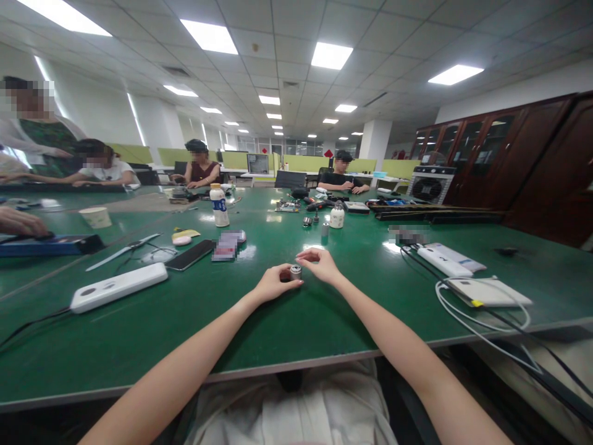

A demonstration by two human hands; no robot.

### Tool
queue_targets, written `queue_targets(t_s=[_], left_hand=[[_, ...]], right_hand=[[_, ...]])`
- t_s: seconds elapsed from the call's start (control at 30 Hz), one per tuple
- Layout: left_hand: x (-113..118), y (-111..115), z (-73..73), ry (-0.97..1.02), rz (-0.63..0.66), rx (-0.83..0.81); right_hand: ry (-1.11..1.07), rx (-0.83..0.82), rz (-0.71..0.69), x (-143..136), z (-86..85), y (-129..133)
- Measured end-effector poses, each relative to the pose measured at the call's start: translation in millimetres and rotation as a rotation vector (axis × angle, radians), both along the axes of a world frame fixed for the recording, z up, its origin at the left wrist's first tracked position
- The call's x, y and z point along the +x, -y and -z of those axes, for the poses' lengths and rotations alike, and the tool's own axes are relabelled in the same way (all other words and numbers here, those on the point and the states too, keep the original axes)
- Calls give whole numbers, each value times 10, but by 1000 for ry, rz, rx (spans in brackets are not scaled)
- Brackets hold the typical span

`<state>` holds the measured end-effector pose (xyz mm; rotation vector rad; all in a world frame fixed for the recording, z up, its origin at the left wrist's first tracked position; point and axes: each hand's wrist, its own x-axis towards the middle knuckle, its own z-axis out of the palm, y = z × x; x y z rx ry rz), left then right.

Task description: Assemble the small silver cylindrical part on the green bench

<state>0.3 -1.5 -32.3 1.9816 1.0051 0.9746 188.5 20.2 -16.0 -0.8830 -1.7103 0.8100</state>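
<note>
A small silver metal cylinder (296,272) with a dark-marked top stands upright on the green table. My left hand (274,283) has its thumb and fingers wrapped around the cylinder's sides. Just to the right and slightly above is my right hand (320,264), its fingers curled and the fingertips close together over the cylinder's top edge. Whatever lies between those fingertips is too small to make out. Farther back on the table are a second metal cylinder (325,229) and a short dark metal part (307,221).
Left of my arms lie a white power strip (119,288), a black phone (191,254) and a paper cup (96,216). A labelled bottle (219,207) and a small white bottle (337,216) stand farther back. Cables (484,318) and a notebook (490,292) lie right. Several people sit around.
</note>
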Motion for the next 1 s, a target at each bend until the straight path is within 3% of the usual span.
queue_targets(t_s=[0.47, 0.73, 1.0], left_hand=[[0, 3, 4, 17, 30, -33], [3, -6, 14, 20, 27, -18], [7, -2, 10, 22, 32, -27]], right_hand=[[4, 60, -6, -104, -44, 147], [71, 71, 61, -150, -7, 140], [98, 121, 173, -94, -95, 191]])
